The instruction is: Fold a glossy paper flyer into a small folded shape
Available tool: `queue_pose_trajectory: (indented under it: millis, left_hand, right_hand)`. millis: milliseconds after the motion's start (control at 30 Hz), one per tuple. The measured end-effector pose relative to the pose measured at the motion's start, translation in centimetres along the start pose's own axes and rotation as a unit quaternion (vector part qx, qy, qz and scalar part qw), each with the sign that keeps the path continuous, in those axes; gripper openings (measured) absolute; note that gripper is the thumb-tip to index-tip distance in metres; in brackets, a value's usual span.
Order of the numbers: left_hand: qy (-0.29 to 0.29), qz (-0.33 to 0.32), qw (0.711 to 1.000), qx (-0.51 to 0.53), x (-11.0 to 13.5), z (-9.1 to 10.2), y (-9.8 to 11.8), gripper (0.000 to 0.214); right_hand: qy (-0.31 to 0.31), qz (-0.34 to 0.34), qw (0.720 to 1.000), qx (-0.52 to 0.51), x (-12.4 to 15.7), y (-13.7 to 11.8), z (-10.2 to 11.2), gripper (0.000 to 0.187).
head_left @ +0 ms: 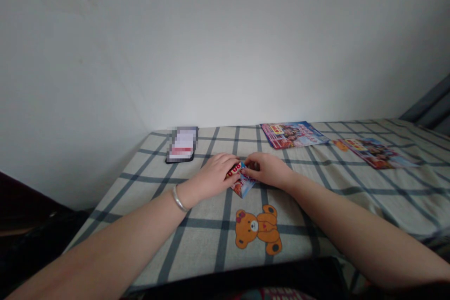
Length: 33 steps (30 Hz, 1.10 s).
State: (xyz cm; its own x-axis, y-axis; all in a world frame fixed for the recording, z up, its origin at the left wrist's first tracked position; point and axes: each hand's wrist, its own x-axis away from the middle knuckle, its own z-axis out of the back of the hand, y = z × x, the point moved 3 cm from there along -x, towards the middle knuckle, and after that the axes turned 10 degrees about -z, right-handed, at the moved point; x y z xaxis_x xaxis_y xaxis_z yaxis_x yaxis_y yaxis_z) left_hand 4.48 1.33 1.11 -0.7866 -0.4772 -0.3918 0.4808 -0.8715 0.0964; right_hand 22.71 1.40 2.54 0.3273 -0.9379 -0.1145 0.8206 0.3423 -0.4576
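Both my hands meet over a small folded piece of colourful printed paper lying on the checked cloth. My left hand, with a silver bangle on its wrist, has its fingers curled and pressed onto the paper's left side. My right hand pinches the paper's upper right edge with closed fingers. Most of the paper is hidden beneath the fingers; a red, white and blue corner shows between them.
A phone lies at the back left of the cloth. Two colourful printed leaflets lie at the back, one in the middle and one to the right. An orange bear print marks the cloth near me. A white wall stands behind.
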Motion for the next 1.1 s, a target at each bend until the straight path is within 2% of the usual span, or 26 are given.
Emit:
queue_pose_trajectory:
  millis: [433,633,833,1000,1100]
  left_hand:
    - [0.006,0.016,1.0,0.024,-0.1,-0.1,-0.5,0.033]
    - [-0.009,0.015,1.0,0.011,-0.1,-0.2,-0.4,0.035]
    - [0.01,-0.007,0.999,-0.035,0.0,-0.2,-0.1,0.042]
    - [-0.006,-0.002,0.999,-0.036,-0.3,0.5,0.4,0.019]
    - [-0.017,-0.007,0.999,-0.047,-0.4,0.7,0.6,0.013]
  right_hand:
    - [0.0,-0.068,0.997,0.034,-0.2,-0.4,-0.3,0.019]
    - [-0.005,-0.075,0.996,0.039,-0.1,-0.5,-0.3,0.019]
    - [0.002,-0.065,0.997,0.041,-0.3,-0.5,-0.4,0.015]
    - [0.007,-0.058,0.998,0.039,-0.5,-0.1,-0.5,0.012]
    - [0.003,-0.046,0.999,0.027,-0.2,0.0,-0.2,0.013]
